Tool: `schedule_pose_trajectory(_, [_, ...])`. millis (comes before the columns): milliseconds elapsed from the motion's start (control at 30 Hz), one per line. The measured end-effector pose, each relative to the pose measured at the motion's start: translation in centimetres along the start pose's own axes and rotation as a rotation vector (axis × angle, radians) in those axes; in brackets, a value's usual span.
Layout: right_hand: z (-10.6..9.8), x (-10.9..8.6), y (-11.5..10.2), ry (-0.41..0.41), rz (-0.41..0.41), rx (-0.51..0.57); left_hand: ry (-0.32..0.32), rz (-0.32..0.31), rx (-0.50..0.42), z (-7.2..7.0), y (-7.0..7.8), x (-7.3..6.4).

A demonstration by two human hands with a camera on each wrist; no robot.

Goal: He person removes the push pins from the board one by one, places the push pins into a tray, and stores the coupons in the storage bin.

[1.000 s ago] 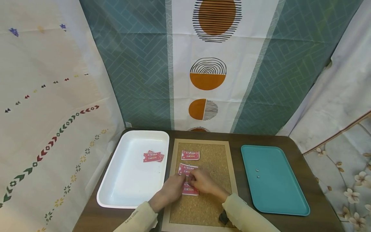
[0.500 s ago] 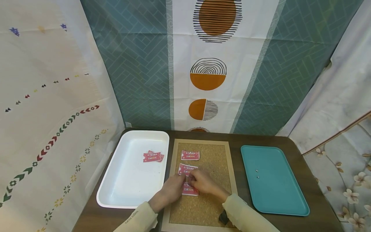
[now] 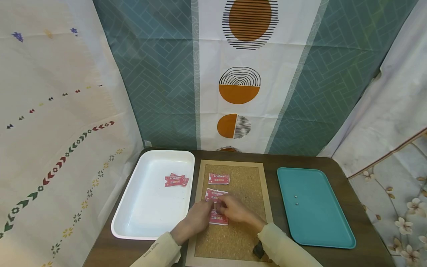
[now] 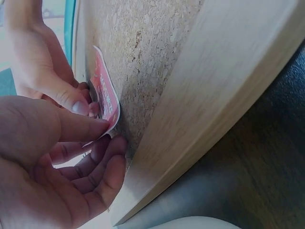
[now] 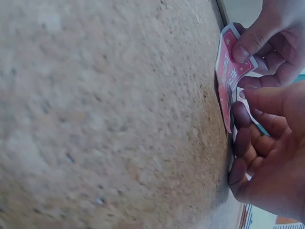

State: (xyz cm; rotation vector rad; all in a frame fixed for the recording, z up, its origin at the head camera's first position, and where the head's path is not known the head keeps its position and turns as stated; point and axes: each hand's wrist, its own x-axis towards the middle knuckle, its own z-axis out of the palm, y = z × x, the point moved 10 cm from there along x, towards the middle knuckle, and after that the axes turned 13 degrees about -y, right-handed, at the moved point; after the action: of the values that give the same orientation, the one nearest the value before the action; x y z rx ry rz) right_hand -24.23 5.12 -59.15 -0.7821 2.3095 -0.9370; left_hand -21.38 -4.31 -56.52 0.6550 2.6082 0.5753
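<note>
A red paper coupon (image 3: pixel 219 219) lies on the lower middle of the cork board (image 3: pixel 233 241), below two others, a middle coupon (image 3: pixel 212 193) and a top coupon (image 3: pixel 219 179). My left hand (image 3: pixel 200 214) pinches its upper left corner between thumb and fingers; the right wrist view shows this coupon (image 5: pixel 227 71) bent up from the cork there. At the coupon's top edge, my right hand (image 3: pixel 234 208) has thumb and forefinger pinched around a small pushpin (image 5: pixel 241 94), mostly hidden by the fingertips. Its other fingers are curled near the cork.
Left of the board stands a white tray (image 3: pixel 146 218) with two overlapping coupons (image 3: pixel 175 181). On the right, a teal tray (image 3: pixel 323 222) holds two small silver pins (image 3: pixel 296 200). The board's raised wooden frame (image 3: pixel 267 193) surrounds the cork. A dark object (image 3: pixel 258 250) shows beside the right sleeve.
Both hands stay at the same coupon, almost still. The right wrist and sleeve shift very slightly.
</note>
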Motion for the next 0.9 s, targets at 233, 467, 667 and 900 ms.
schedule_pose_trajectory(233, [-0.7,-0.4,0.0,-0.007,-0.065,0.125,0.035,0.015,-0.004,-0.7,0.3,-0.3])
schedule_pose_trajectory(467, [-2.1,-0.9,0.5,0.039,-0.091,0.144,0.082,0.043,-0.054,-2.1,0.4,-0.4])
schedule_pose_trajectory(667, [-3.1,-1.5,1.1,0.077,-0.101,0.154,0.129,0.045,-0.064,-3.4,0.4,-0.3])
schedule_pose_trajectory(900, [-4.3,-2.5,2.1,0.098,-0.034,0.179,0.141,0.041,-0.143,-4.5,0.2,-0.4])
